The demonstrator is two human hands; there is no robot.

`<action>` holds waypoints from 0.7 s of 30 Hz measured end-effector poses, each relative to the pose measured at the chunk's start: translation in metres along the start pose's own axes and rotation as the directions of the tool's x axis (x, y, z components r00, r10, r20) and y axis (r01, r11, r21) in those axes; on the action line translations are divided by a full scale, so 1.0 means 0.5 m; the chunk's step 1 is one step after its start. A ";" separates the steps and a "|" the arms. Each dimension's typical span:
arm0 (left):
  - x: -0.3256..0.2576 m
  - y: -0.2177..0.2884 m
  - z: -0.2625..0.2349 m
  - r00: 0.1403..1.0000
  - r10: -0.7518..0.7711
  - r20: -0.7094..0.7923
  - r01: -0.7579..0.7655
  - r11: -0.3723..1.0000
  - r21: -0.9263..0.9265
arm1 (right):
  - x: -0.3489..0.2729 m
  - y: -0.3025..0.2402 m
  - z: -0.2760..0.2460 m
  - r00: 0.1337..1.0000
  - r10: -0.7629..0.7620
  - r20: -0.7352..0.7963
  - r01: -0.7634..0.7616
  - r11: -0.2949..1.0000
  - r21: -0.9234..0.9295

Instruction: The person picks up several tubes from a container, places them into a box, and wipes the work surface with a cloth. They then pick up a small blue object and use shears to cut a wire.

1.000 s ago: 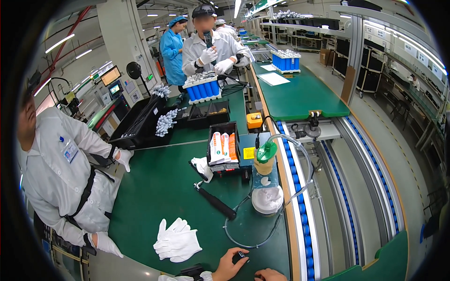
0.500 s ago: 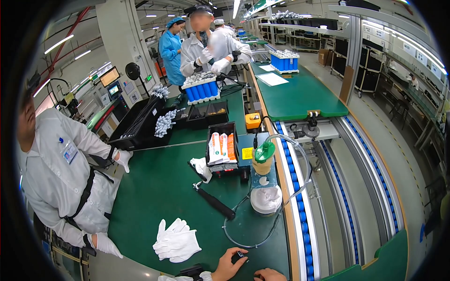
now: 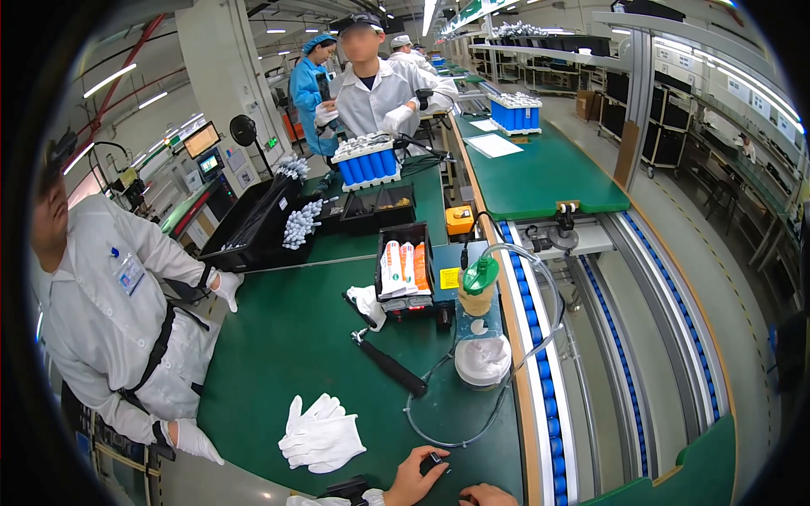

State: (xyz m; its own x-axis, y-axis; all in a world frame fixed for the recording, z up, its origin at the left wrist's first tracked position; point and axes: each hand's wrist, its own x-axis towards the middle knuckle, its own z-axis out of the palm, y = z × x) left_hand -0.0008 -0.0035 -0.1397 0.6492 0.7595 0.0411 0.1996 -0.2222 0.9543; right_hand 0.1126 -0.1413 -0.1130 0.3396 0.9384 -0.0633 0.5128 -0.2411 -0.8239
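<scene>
At the lower edge, my left hand [image 3: 413, 482] is bare, with thumb and fingers closed around a small black object [image 3: 434, 460] with a shiny face, just above the green tabletop [image 3: 295, 337]. My right hand [image 3: 488, 496], also bare, lies close beside it at the table's near edge. Its fingers look curled in; the frame cuts off most of the hand, and anything inside it is hidden. A pair of white gloves [image 3: 322, 434] lies flat to the left of my left hand. Farther up the table is a black-handled ratchet wrench [image 3: 390, 364].
A black bin [image 3: 405, 268] holds white and orange tubes. A green-topped bottle [image 3: 478, 291], a white tub [image 3: 483, 363] and a looped clear hose [image 3: 447, 444] stand along the right. Beyond runs a roller conveyor [image 3: 540, 371]. A gloved person [image 3: 118, 312] stands at left; another [image 3: 380, 93] works behind a blue cell pack [image 3: 369, 164].
My hands keep their place and hold. At the back, the person behind the cell pack has moved a dark tool from the chest out to the picture's left. The view has shifted slightly.
</scene>
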 end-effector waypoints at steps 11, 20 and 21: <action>-0.002 0.001 0.003 0.998 0.041 -0.043 -0.042 0.999 -0.020 | 0.003 -0.004 -0.006 1.000 -0.010 0.025 0.010 1.000 -0.004; -0.017 0.023 -0.003 0.946 0.265 -0.188 -0.229 0.954 0.193 | 0.001 -0.007 -0.009 1.000 -0.016 -0.010 0.016 1.000 0.001; -0.019 0.025 -0.007 0.948 0.279 -0.151 -0.237 0.939 0.248 | 0.002 -0.011 -0.011 1.000 -0.008 -0.010 0.008 1.000 0.004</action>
State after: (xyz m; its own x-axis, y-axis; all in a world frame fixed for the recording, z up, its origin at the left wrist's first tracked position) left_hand -0.0071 -0.0112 -0.1273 0.5602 0.7507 0.3502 0.2153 -0.5401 0.8136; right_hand 0.1144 -0.1406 -0.1055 0.3433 0.9378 -0.0513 0.5122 -0.2328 -0.8267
